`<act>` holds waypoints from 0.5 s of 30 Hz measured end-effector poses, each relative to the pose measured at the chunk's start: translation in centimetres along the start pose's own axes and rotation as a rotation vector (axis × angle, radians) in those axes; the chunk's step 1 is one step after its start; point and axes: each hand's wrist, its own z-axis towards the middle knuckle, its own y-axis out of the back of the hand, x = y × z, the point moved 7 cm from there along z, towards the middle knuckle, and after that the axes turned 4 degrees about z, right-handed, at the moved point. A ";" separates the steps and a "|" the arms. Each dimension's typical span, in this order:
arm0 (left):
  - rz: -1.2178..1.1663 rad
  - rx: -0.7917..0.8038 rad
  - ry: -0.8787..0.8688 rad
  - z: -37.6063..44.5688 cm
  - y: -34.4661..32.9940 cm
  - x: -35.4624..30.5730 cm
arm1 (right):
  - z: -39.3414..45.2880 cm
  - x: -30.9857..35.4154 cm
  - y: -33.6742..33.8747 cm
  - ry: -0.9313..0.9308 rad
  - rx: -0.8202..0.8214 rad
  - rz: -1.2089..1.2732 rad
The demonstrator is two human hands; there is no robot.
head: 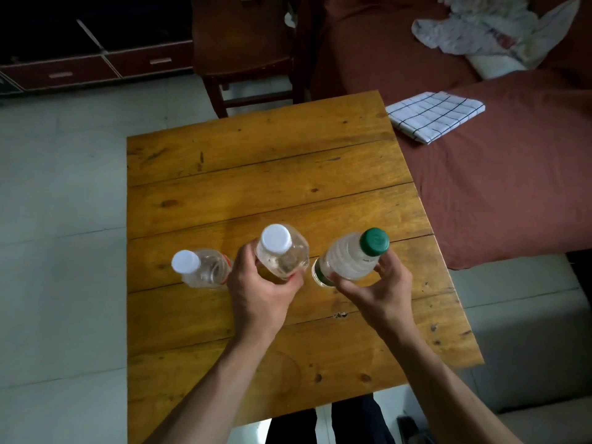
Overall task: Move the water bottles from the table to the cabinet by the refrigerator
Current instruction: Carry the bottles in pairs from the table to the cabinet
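Both hands over the near half of the wooden bench (272, 174). Left hand (259, 293) curled round a clear white-capped bottle (282, 254); right hand (381, 290) gripping a green-capped bottle (349, 261), tilted, cap leaning away to the right. Both look filled with clear liquid, levels hard to read. Third bottle (201, 267), white cap, stands free just left of the left hand. Bench bare beyond the hands. Bed (512, 193) abuts the right edge; chair (250, 59) at the far edge; floor (64, 219) open to the left.
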 end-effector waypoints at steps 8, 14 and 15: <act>-0.163 -0.055 -0.106 2.2 7.5 -9.5 | 3.0 12.6 4.4 0.165 -0.033 0.132; -0.261 -0.063 -0.213 4.3 14.4 -18.2 | 4.7 24.3 8.4 0.288 -0.041 0.145; -0.278 -0.058 -0.231 4.6 15.7 -19.8 | 4.7 26.1 9.1 0.297 -0.053 0.136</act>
